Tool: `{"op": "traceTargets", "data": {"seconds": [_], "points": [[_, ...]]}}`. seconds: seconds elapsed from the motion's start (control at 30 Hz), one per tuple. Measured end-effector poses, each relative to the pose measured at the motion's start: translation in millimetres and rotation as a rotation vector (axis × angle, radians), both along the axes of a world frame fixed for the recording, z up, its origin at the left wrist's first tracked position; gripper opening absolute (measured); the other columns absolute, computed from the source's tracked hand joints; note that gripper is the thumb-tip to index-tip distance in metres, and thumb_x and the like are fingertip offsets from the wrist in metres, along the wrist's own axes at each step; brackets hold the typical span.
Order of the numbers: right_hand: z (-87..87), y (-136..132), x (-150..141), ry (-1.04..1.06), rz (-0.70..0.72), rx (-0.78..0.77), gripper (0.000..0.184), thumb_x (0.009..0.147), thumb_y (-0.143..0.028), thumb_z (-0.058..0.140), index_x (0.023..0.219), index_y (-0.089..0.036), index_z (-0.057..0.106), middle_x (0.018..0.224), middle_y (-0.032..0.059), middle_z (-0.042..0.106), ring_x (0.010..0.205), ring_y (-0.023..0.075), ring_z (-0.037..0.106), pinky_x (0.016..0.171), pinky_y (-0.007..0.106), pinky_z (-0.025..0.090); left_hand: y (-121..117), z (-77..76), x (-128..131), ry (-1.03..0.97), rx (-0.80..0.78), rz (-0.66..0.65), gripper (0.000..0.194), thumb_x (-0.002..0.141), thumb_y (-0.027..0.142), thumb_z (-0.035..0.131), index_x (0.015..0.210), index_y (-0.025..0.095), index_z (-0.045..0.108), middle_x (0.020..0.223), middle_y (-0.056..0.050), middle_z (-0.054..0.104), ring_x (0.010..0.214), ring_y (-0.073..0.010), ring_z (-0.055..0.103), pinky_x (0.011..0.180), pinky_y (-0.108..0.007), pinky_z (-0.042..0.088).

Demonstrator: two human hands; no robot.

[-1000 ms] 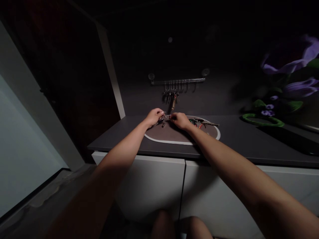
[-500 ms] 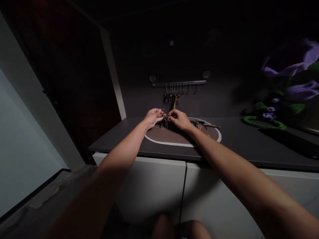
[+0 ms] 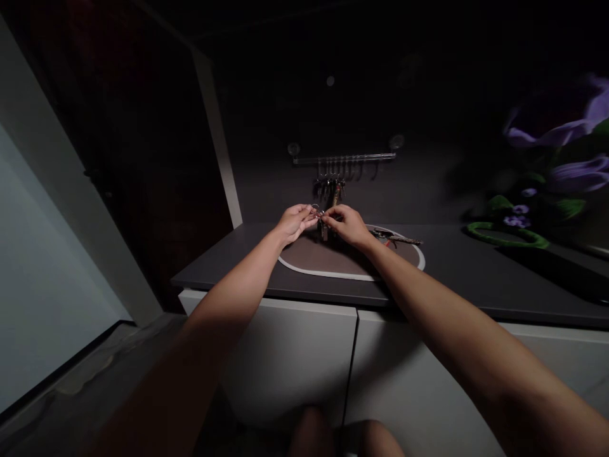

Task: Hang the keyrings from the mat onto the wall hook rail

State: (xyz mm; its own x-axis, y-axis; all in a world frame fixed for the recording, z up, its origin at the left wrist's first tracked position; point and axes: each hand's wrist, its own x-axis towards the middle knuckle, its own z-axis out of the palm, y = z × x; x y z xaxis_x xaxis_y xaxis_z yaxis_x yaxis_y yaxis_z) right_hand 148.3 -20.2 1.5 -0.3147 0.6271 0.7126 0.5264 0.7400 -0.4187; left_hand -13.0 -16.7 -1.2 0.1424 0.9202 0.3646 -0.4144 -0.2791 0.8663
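While both arms reach out over the dark surface (image 3: 228, 266), the left hand (image 3: 295, 223) and the right hand (image 3: 347, 226) meet at its back edge, their fingertips pinched together on a small metal key ring (image 3: 316, 210). A bunch of keys (image 3: 324, 230) hangs down from between the hands, just above an oval brown mat (image 3: 304, 270) with a white rim. Which part each hand grips is too small to tell. Just right of the right hand, a slim dark key fob (image 3: 397, 238) lies on the mat. Behind the hands, a clear wall rail (image 3: 345, 158) carries a row of hooks with more keys (image 3: 327, 186) hanging from them. Farther right, a green ring (image 3: 507, 236) lies on the surface below a purple flower print (image 3: 556, 120).
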Motion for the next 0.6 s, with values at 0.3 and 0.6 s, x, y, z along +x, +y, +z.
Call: {"op": "traceTargets", "data": {"seconds": [0.3,0.6], "points": [[5.4,10,6,0.110,0.116,-0.123,0.024,0.071,-0.036,0.054,0.078,-0.014,0.061,0.078,0.0043,0.060,0.073,0.0136,0.052,0.071,0.027,0.041,3,-1.4,-3,0.006,0.037,-0.024,0.010,0.080,0.017,0.051,0.074,0.009,0.053,0.074,-0.004,0.059,0.080,-0.0111,0.059,0.092,-0.039,0.040],[8.7,11,7,0.304,0.233,-0.206,0.024,0.068,-0.037,0.057,0.077,-0.014,0.057,0.075,0.0017,0.058,0.070,0.0107,0.051,0.073,0.027,0.041,-4,-0.2,2,0.064,-0.039,-0.012,0.010,0.080,0.016,0.050,0.072,0.010,0.051,0.071,-0.003,0.059,0.075,-0.0089,0.058,0.088,-0.037,0.042]]}}
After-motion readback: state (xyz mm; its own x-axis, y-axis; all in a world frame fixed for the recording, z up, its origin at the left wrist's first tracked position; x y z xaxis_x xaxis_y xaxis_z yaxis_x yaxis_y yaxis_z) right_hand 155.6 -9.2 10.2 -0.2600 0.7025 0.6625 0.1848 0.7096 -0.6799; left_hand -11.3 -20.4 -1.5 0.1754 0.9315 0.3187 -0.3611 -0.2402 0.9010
